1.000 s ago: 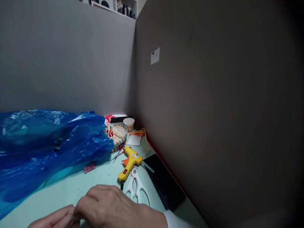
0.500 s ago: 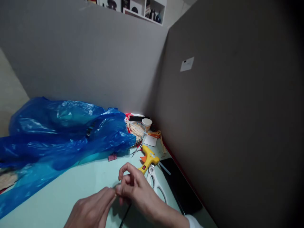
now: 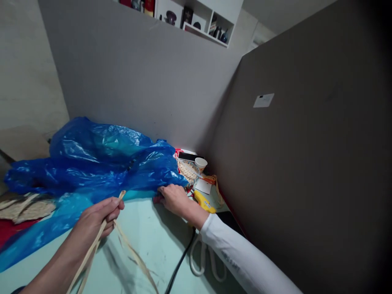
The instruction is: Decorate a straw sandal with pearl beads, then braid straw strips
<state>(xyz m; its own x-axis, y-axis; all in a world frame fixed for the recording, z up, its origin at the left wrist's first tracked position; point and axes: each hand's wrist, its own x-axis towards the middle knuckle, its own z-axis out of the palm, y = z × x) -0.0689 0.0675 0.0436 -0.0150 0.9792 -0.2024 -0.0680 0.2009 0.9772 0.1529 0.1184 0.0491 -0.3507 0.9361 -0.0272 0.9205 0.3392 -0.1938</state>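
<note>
The hands have just parted: the left hand [image 3: 102, 216] now pinches the pale strips [image 3: 90, 251] alone over the desk [image 3: 141, 228], freeing the right hand [image 3: 176, 200], which has reached the pink block [image 3: 158, 199] beside the blue bag [image 3: 107, 163]; whether its grip is closed, I cannot tell. Bare desk lies between them, bounded rightward by the black cable [image 3: 183, 257].

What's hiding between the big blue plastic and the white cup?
In the head view, a woven basket lies between the blue plastic and the cup.
</note>
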